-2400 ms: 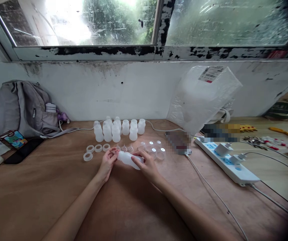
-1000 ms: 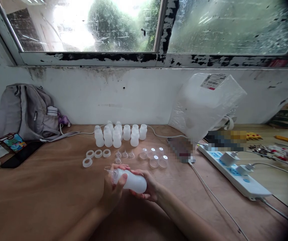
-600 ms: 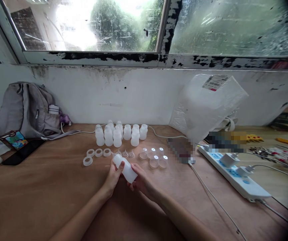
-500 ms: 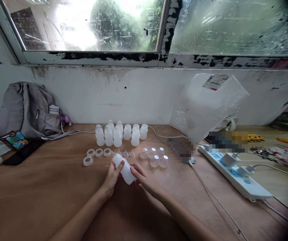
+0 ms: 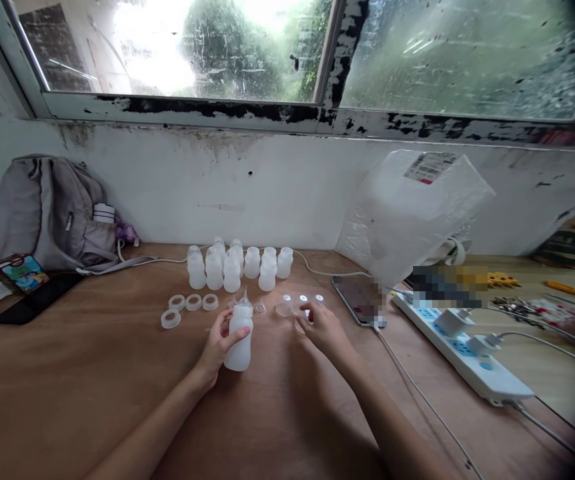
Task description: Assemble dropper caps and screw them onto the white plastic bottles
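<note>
My left hand is wrapped round a frosted white baby bottle, upright just above or on the table. A clear pointed teat shows at its top. My right hand hovers over the group of clear round caps, its thumb and forefinger bent and apart, partly covering them. Beyond the bottle lie more clear teats, partly hidden. To the left are several white screw rings. Behind stand several frosted bottles, some topped with clear caps.
A phone with a charging cable lies to the right, beside a white power strip with plugs. A clear plastic bag leans on the wall. At the left sit a grey backpack and a dark flat device.
The bottle has turned from tilted to upright in my left hand. My right hand has let go of it and moved right, over the clear caps.
</note>
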Motion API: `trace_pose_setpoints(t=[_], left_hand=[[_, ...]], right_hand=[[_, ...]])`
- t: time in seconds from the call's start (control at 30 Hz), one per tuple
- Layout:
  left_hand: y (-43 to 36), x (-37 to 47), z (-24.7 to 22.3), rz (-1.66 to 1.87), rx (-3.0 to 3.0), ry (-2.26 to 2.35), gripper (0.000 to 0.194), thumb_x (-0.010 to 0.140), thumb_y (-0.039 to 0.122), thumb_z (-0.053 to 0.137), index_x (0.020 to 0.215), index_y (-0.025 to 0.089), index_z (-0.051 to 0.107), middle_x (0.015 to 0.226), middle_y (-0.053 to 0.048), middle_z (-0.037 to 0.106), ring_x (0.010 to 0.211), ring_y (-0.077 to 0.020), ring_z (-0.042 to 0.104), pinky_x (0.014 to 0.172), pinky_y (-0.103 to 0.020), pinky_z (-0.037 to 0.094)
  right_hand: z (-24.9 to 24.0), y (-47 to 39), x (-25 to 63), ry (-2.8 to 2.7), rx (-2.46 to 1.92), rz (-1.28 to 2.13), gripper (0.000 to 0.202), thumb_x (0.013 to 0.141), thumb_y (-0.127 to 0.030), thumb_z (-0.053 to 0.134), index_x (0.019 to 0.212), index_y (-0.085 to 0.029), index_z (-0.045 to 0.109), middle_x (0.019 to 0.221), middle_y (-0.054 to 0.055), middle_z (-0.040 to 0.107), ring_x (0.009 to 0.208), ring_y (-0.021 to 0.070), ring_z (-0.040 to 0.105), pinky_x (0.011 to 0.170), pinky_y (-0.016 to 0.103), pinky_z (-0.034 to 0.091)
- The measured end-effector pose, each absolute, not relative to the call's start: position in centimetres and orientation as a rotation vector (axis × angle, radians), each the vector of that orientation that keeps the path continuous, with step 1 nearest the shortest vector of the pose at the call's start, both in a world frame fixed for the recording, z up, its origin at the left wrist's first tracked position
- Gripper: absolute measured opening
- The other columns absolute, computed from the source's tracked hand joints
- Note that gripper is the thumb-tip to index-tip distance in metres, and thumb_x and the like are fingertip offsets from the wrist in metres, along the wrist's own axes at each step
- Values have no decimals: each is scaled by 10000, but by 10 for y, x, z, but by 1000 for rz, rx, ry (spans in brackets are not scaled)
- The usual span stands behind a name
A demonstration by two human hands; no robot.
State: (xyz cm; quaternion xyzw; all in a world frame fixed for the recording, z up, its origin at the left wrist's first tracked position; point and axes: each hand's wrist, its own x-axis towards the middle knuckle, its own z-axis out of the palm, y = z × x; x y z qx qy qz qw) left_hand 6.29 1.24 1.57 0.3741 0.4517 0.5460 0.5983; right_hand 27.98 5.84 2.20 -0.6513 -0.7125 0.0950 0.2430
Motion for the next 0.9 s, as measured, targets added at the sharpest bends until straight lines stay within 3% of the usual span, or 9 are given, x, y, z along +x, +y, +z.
trace_pose_setpoints(t=[0.17, 0.4, 0.53, 0.67, 0.9], left_hand=[[15, 61, 12, 1275, 899, 1076, 438, 571, 302, 703, 947, 178, 518, 853, -46, 621, 728, -161, 571, 635, -237, 414], [17, 58, 16, 1273, 1004, 1097, 413, 582, 312, 692, 956, 162, 599, 877, -60, 633, 818, -194, 565, 675, -238, 409], [20, 56, 13, 1242, 977, 1069, 461, 564, 308, 708, 982, 162, 579, 891, -71, 635, 820, -202, 576, 660, -245, 423], [21, 56, 7, 1204, 1071, 1081, 378, 554, 303, 716, 878, 159, 585, 825, -65, 642, 751, -190, 586, 618, -238, 423], [22, 56, 7, 1150, 1282, 1105, 303, 570, 292, 701, 828, 166, 604, 788, -49, 648, 741, -189, 581, 630, -248, 424]], right_hand=[[30, 58, 279, -1929, -1703, 429, 256, 722, -278, 453, 917, -156, 563, 614, 8, 537, 577, 156, 520, 546, 247, 368], [26, 57, 280, -2000, -1639, 433, 192, 686, -245, 494, 841, -180, 587, 620, 4, 534, 585, 154, 512, 536, 255, 370], [28, 59, 277, -1736, -1495, 483, 216, 706, -360, 531, 809, -175, 575, 591, -2, 504, 524, 132, 478, 491, 249, 378], [33, 57, 271, -1368, -1307, 753, 340, 712, -491, 522, 793, -162, 532, 595, 4, 501, 442, 102, 445, 366, 219, 350], [20, 50, 250, -1309, -1149, 1102, 349, 681, -496, 567, 739, -154, 526, 523, -23, 491, 400, 89, 451, 305, 194, 360]])
